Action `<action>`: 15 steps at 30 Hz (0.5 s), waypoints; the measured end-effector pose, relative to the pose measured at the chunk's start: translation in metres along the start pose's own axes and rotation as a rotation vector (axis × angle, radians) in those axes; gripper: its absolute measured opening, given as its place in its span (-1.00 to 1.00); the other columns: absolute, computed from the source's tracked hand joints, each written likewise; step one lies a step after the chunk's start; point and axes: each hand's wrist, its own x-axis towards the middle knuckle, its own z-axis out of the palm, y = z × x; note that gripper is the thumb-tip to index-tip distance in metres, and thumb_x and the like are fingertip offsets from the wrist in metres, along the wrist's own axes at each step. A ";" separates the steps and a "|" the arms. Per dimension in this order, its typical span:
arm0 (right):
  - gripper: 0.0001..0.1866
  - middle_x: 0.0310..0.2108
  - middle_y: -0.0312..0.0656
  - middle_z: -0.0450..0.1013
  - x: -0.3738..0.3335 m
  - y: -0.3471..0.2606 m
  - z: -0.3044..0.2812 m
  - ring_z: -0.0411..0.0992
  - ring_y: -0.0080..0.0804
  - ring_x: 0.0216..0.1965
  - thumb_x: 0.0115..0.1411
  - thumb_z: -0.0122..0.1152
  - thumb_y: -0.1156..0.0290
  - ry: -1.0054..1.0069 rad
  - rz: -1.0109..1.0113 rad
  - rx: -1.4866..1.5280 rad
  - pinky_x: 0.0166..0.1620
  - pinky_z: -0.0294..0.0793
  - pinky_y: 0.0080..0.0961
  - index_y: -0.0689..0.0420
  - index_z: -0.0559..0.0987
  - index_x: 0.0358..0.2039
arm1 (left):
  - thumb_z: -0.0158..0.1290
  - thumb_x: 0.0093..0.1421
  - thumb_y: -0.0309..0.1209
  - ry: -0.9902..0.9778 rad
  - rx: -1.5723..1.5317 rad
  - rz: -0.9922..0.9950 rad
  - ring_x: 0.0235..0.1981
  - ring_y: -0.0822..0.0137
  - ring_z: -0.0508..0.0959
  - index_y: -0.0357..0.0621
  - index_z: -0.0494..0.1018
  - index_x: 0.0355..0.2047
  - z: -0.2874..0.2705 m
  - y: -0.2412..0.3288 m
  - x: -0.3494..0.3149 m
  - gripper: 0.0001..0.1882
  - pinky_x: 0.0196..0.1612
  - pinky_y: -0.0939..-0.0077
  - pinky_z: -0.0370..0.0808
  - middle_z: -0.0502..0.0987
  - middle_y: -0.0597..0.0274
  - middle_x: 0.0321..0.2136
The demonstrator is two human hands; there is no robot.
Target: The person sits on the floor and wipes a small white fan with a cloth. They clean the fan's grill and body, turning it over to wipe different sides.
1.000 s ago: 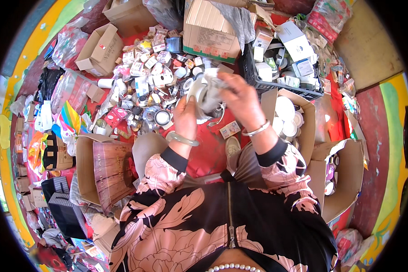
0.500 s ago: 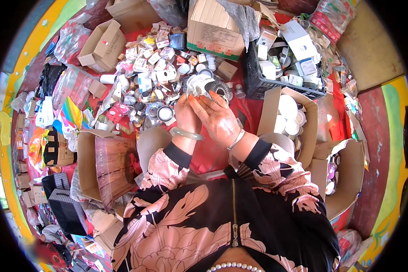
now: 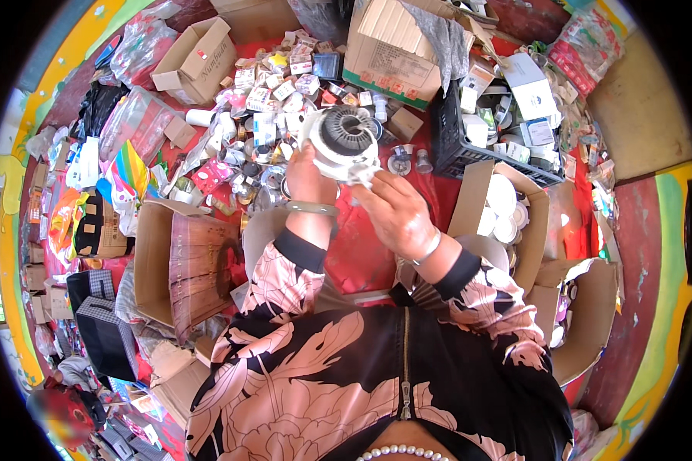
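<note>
My left hand (image 3: 309, 175) grips the rim of a round white downlight (image 3: 324, 165) from its near left side, thumb at the edge. A black finned heat sink (image 3: 350, 131) with an open centre faces up on the downlight. At the near right of the rim, my right hand (image 3: 398, 215) pinches a small white part (image 3: 363, 174), perhaps a clip or connector; its exact kind is too small to tell. The downlight is held up in front of a pile of small round lamps and little boxes (image 3: 273, 104), hiding some of them.
A black plastic crate (image 3: 469, 157) of boxed goods stands at the far right. Nearer is a carton (image 3: 542, 207) of white discs, with another carton (image 3: 592, 323) behind my right elbow. An open carton (image 3: 150, 269) is at my left, and a large box (image 3: 392, 58) stands beyond the pile.
The downlight has been raised and turned so its black heat sink shows fully. My right hand has moved right, apart from the left hand, to the rim's near right. The view has shifted slightly.
</note>
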 end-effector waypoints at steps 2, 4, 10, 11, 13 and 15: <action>-0.53 -0.12 -0.08 0.43 0.018 0.001 0.008 0.38 -0.14 -0.06 -0.07 0.08 0.51 -0.017 -0.020 0.024 -0.06 0.35 -0.31 0.22 0.44 -0.05 | -0.24 0.33 -0.36 0.016 -0.041 -0.044 -0.32 0.29 0.53 -0.34 0.34 -0.15 0.021 0.007 -0.022 -0.72 -0.22 0.44 0.48 0.49 0.11 -0.30; -0.55 -0.13 -0.08 0.45 0.016 0.010 0.024 0.39 -0.17 -0.05 -0.03 0.04 0.49 -0.045 -0.038 -0.078 -0.04 0.33 -0.30 0.22 0.45 -0.05 | -0.26 0.32 -0.41 -0.058 -0.157 -0.082 -0.32 0.31 0.51 -0.32 0.32 -0.11 0.024 0.000 -0.023 -0.74 -0.20 0.41 0.46 0.48 0.10 -0.26; -0.49 -0.12 -0.06 0.45 -0.013 0.020 0.023 0.39 -0.19 -0.04 -0.04 0.03 0.48 -0.102 -0.051 -0.177 -0.01 0.30 -0.31 0.26 0.40 0.01 | -0.28 0.30 -0.42 0.080 -0.177 -0.129 -0.13 0.18 0.48 -0.34 0.32 -0.03 0.019 -0.006 -0.014 -0.67 0.00 0.29 0.39 0.47 0.05 -0.14; -0.48 -0.11 -0.05 0.43 -0.016 0.021 0.022 0.38 -0.17 -0.04 -0.03 0.04 0.48 -0.103 -0.065 -0.213 -0.01 0.30 -0.30 0.26 0.38 0.02 | -0.28 0.31 -0.42 0.082 -0.153 -0.109 -0.12 0.17 0.48 -0.34 0.31 -0.02 0.026 -0.002 -0.018 -0.67 0.02 0.28 0.38 0.47 0.05 -0.13; -0.48 -0.13 -0.04 0.44 -0.011 0.018 0.020 0.38 -0.18 -0.05 -0.05 0.04 0.47 -0.086 -0.059 -0.191 0.00 0.30 -0.33 0.27 0.39 0.00 | -0.27 0.31 -0.41 0.053 -0.117 -0.126 -0.13 0.20 0.48 -0.34 0.32 -0.03 0.030 -0.002 -0.023 -0.68 -0.02 0.30 0.40 0.47 0.07 -0.14; -0.49 -0.15 -0.03 0.44 -0.002 0.014 0.023 0.39 -0.19 -0.06 -0.05 0.03 0.47 -0.086 -0.051 -0.160 0.00 0.29 -0.34 0.29 0.40 -0.01 | -0.26 0.30 -0.40 -0.019 -0.025 -0.109 -0.14 0.22 0.48 -0.34 0.33 -0.05 0.024 -0.008 -0.022 -0.68 -0.04 0.34 0.41 0.47 0.09 -0.16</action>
